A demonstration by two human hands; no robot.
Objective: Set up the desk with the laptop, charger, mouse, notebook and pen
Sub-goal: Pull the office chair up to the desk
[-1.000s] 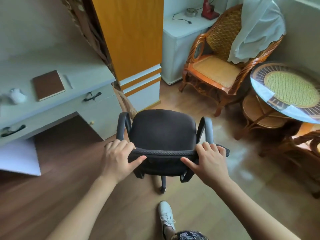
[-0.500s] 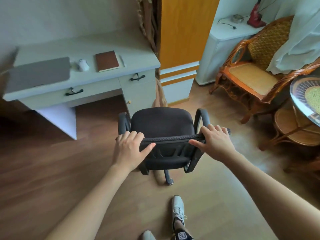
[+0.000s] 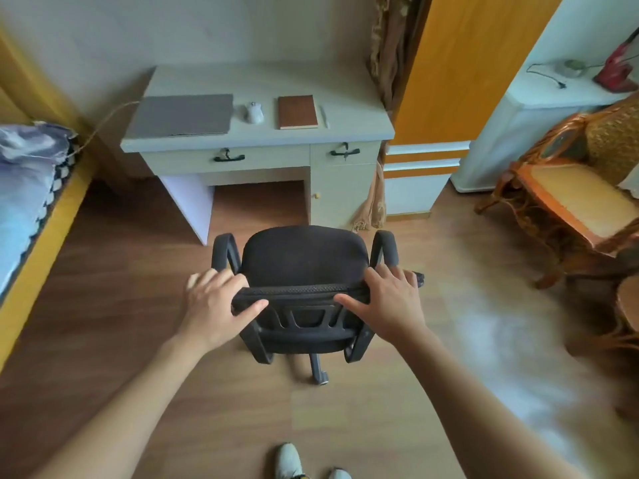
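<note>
Our two white shoes (image 3: 288, 461) are cut off by the bottom edge, standing on a brown wood-plank floor (image 3: 103, 305). Ahead, our left hand (image 3: 216, 305) and right hand (image 3: 390, 302) are both clamped on the top edge of the backrest of a black office chair (image 3: 304, 261), thumbs behind, fingers curled over the front; the left fingertips (image 3: 207, 276) are blurred. One caster shows beneath the seat; the rest of the base is hidden.

Beyond the chair stands the pale desk (image 3: 269, 81) against the wall. On its top, left to right, lie a closed grey laptop (image 3: 183, 115), a white mouse (image 3: 254, 112), a brown notebook (image 3: 298, 111) and, just beside it, a pale pen (image 3: 324, 116) that is hard to make out. A thin cable (image 3: 103, 124) runs from the laptop's left side off toward the bed; we cannot see a charger brick. The two drawers (image 3: 262, 157) are shut, so their contents are hidden.

A bed (image 3: 24, 188) with blue bedding is cut off at left. An orange panel (image 3: 460, 63), a white cabinet (image 3: 539, 108) and a rattan armchair (image 3: 581, 188) fill the right side.
</note>
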